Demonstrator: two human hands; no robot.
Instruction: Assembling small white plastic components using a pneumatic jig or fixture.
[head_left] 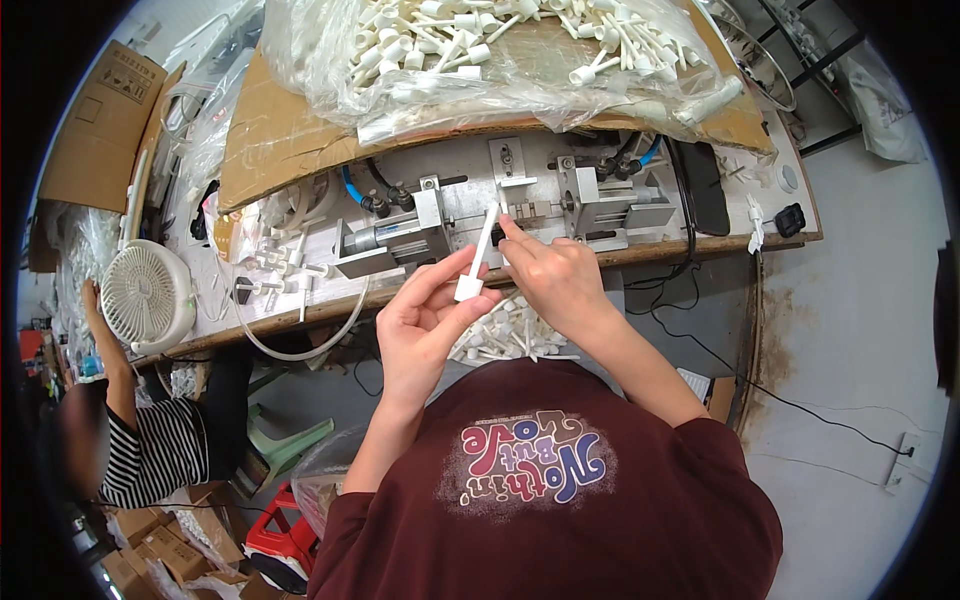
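Over at the left, a round white fan (147,297) stands on the bench (790,150), with loose white fittings (270,270) lying beyond it. Next comes the left metal clamp unit (395,240), its cylinder pointing in toward the middle.

In front of it the left hand (432,310) is closed on a white plastic piece (482,245), thumb and fingers pinching the wide cup at its near end. That piece is what matters here: it rises out of the grip, its long axis running away from the person and leaning slightly right, so the thin end points at the small metal block (525,209) between the clamp units. Below, a heap of similar white pieces (512,328) shows between the forearms.

The right hand (555,278) is the nearer one to the thin end, index finger stretched out just beside it, the other fingers curled. From where I stand I can't tell whether it touches or pinches anything. Farther right sit the right metal clamp unit (622,208) and a dark phone (706,190).
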